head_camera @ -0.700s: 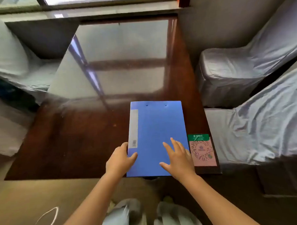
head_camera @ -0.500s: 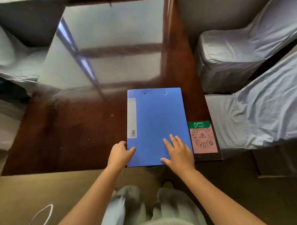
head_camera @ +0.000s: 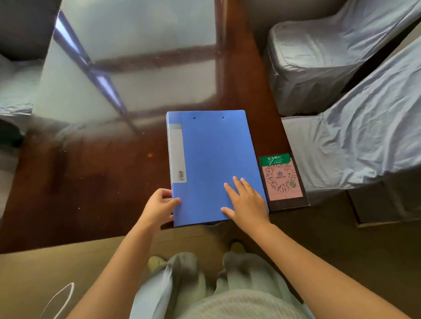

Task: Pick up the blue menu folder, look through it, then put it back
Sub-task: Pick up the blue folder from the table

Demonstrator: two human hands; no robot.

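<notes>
Though both hands are on it, the folder lies closed and flat, so by the look of it the task is barely begun.

Room: covered chairs (head_camera: 345, 64) in pale cloth stand to the right of the table; another draped shape sits at far left; tan floor below.
Table: dark glossy wooden table (head_camera: 85, 184), its far half mirroring a window.
Folder: the blue menu folder (head_camera: 212, 159) rests at the near right edge, beside a QR-code card (head_camera: 281, 178).
Left hand: the left hand (head_camera: 158, 209) pinches the folder's near left edge, thumb on top.
Right hand: the right hand (head_camera: 246, 201) lies flat and spread on the cover, gripping nothing.
Left to do: lifting, leafing through, returning it.
</notes>
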